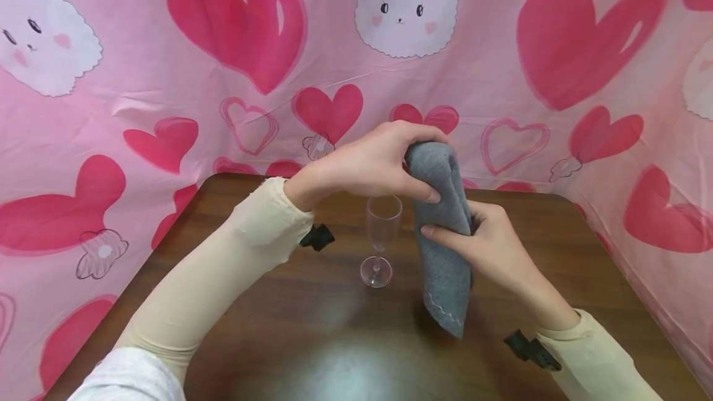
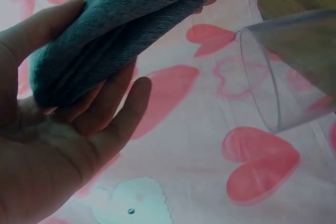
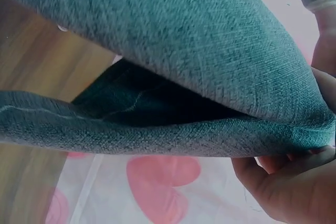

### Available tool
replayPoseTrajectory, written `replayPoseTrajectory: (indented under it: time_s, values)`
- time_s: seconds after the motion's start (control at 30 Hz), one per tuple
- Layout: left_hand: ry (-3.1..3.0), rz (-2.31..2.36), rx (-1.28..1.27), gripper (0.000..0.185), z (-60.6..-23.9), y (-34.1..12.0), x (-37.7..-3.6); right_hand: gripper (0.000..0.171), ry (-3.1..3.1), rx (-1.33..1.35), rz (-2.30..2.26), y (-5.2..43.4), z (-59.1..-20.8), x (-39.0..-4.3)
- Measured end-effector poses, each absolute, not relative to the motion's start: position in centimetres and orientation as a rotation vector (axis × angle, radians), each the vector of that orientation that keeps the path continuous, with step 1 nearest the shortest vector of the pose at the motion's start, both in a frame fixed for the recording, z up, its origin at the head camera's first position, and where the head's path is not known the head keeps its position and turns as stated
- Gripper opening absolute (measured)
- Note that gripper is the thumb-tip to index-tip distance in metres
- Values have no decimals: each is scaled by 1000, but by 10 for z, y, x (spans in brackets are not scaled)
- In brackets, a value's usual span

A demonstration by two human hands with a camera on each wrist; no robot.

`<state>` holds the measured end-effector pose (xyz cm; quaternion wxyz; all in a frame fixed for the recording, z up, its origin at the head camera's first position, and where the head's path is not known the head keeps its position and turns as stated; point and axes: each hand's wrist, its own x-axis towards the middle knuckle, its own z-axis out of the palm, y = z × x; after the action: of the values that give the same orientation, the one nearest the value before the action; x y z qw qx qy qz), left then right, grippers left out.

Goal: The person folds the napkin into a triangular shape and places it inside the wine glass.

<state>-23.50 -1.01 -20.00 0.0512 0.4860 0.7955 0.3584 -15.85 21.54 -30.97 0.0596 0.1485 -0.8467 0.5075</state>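
A folded grey cloth [image 1: 442, 258] is held upright above the table, its lower end tapering to a point with a pale stitched line. My left hand [image 1: 379, 159] grips its top end, thumb in front and fingers over the far side. Lower down, my right hand [image 1: 494, 240] pinches the cloth's right side, thumb across the front. In the right wrist view the cloth [image 3: 184, 35] gapes between its layers at the pointed end. A clear champagne flute [image 1: 383, 224] stands upright just left of the cloth, touched by neither hand; its rim also shows in the left wrist view.
The dark brown wooden table [image 1: 267, 327] has rounded far corners. Behind and beside it hangs a pink curtain [image 1: 328, 48] printed with hearts and rabbits. Small black devices [image 1: 317, 237] sit at both wrists by the cream sleeves [image 1: 223, 277].
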Motion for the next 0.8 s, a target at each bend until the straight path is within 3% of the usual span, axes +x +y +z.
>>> replayPoseTrajectory:
  time_s: [0.23,0.47,0.63,0.73,0.8]
  values:
    - [2499,1193,1501,41,-208,2,-233,42,-2588,408,1424,219,-307,-154]
    - [2607,1322,1389,39,-215,11,-233,65,-2299,367,1149,209,-304,-144]
    - [2627,1427,1315,37,-218,16,-233,27,-1573,650,1152,178,-305,-132]
    - [2613,1490,1298,37,-218,19,-231,15,-1507,851,1311,164,-312,-121]
    - [2596,1530,1281,39,-218,22,-230,8,-1620,848,1530,160,-319,-115]
